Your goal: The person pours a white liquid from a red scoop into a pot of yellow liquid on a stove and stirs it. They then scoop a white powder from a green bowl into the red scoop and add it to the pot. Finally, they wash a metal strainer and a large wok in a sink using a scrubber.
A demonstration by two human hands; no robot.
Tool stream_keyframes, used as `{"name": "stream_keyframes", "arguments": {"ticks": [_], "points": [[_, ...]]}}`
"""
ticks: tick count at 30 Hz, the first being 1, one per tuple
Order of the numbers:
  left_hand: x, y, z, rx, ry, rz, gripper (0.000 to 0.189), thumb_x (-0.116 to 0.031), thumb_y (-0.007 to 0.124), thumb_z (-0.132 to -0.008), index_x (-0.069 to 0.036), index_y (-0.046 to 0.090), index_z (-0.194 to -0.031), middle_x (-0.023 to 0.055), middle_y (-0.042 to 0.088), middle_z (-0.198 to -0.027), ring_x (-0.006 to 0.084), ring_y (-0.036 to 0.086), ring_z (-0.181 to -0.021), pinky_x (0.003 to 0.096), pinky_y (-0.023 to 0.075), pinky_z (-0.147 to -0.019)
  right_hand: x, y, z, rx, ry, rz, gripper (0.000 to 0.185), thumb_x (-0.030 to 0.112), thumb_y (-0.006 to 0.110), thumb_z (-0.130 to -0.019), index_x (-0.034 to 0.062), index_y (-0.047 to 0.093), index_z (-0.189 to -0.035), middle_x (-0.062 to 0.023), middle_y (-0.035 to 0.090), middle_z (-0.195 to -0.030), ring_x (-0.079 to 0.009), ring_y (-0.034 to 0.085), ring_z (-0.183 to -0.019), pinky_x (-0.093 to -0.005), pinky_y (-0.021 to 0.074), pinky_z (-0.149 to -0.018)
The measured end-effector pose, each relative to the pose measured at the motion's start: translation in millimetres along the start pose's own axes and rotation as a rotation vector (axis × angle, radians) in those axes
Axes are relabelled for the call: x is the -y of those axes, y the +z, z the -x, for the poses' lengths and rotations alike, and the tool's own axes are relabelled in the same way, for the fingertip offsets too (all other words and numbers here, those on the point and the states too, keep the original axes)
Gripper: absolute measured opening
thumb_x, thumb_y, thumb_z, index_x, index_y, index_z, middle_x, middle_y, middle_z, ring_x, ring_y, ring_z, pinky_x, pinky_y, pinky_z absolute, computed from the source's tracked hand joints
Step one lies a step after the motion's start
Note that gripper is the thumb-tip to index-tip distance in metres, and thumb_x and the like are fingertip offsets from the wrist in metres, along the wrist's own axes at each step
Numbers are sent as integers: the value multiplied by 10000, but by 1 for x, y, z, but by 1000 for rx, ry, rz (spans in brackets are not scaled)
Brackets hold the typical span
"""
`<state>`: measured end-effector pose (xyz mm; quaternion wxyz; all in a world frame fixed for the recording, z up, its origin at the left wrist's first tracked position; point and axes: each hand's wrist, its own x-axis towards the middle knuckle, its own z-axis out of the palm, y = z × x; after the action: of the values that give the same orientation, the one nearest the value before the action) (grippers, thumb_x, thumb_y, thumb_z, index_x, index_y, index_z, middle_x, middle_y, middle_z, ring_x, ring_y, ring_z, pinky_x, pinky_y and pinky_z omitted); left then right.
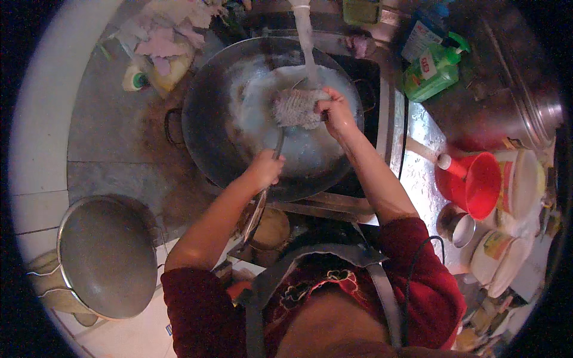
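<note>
A large dark wok (206,147) with cloudy, sudsy water (250,98) in it lies before me. My left hand (264,170) grips the long metal handle (256,215) of a utensil, which slants up over the wok. My right hand (336,112) holds a greyish mesh scrubbing cloth (297,107) near the upper end of that handle. The cloth covers most of the utensil's head, so its kind is hard to tell. From a tap (300,3) at the top, a stream of water (306,40) runs down beside the cloth.
At the left stands a second large pan (107,259). Green pump bottle (432,74), red plastic dipper (474,183), metal cup (463,230) and lidded tubs (490,259) line the wet steel counter (416,165) at right. Pinkish cloths (165,44) lie at upper left.
</note>
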<state>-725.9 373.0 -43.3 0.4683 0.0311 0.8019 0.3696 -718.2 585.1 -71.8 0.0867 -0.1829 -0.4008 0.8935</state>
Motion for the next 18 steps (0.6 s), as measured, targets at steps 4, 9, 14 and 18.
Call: {"name": "stream_keyframes", "arguments": {"ticks": [4, 9, 14, 18], "points": [[11, 6, -14, 79, -54, 339, 201, -134, 511, -820, -32, 513, -993, -21, 414, -554, 105, 364, -405, 246, 324, -387, 28, 24, 8, 156, -118, -151, 340, -68, 496, -563, 42, 551, -880, -48, 582, -780, -172, 555, -704, -291, 449, -650], [4, 2, -3, 267, -88, 639, 209, -115, 487, -803, -7, 512, -980, -20, 396, -566, 79, 353, -423, 237, 293, -387, 20, 1, -25, 265, -45, 7, 400, -19, 526, -572, 47, 554, -966, -60, 596, -889, -199, 557, -822, -325, 438, -793], [1, -3, 0, 264, -45, 625, 247, -100, 501, -797, -13, 535, -1025, -29, 378, -535, 80, 358, -399, 227, 287, -348, -61, -50, -41, 230, -461, 1059, 332, -74, 480, -609, 57, 589, -893, -83, 566, -892, -232, 504, -944, -322, 411, -841], [1, -1, 7, 269, -45, 586, 274, -82, 495, -790, -3, 519, -1051, -31, 372, -532, 74, 334, -388, 220, 266, -340, -55, -16, -25, 379, -435, 985, 342, -45, 534, -611, 110, 613, -906, -106, 566, -962, -292, 483, -980, -368, 371, -894]]}}
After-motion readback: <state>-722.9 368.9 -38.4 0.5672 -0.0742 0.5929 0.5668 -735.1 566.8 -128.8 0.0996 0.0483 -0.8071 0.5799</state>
